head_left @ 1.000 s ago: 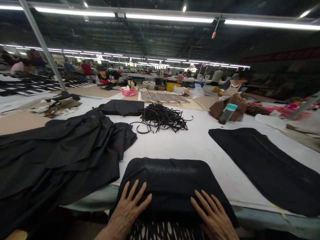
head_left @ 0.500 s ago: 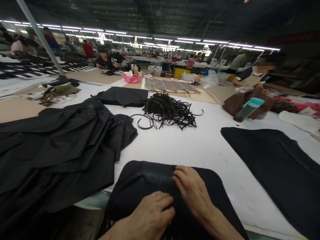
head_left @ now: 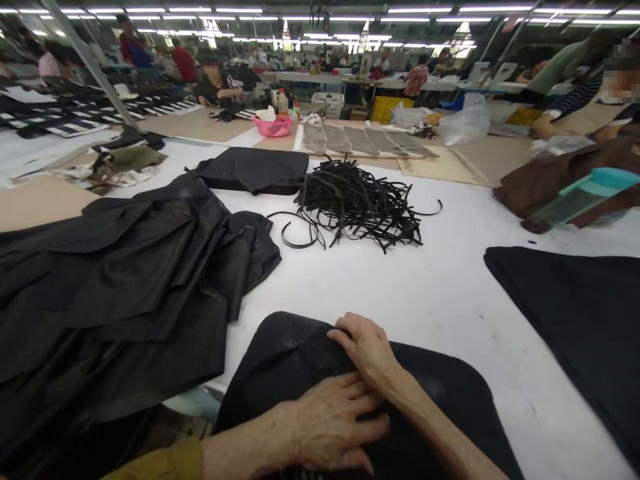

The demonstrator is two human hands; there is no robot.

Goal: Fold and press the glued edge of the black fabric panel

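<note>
A black fabric panel (head_left: 440, 380) with rounded corners lies in front of me at the near edge of the table, its surface slightly wrinkled. My left hand (head_left: 340, 420) rests on its middle with the fingers spread, pressing flat. At the panel's far edge is my right hand (head_left: 367, 347), its fingers bent together over the rim and gripping the material. The left fingertips lie close beneath the right wrist. The panel's near end is partly hidden by my left arm and the bottom of the view.
Crumpled black fabric (head_left: 150, 280) covers the left side. Beyond the panel lie a heap of black strips (head_left: 360, 200) and a folded black piece (head_left: 255, 167). More black fabric (head_left: 575, 293) and a teal-lidded bottle (head_left: 575, 200) are on the right. A person (head_left: 590, 107) works at far right.
My left hand has moved right and spread its fingers on the panel. My right hand has shifted slightly left along the far edge. The view has tilted down and turned a little left.
</note>
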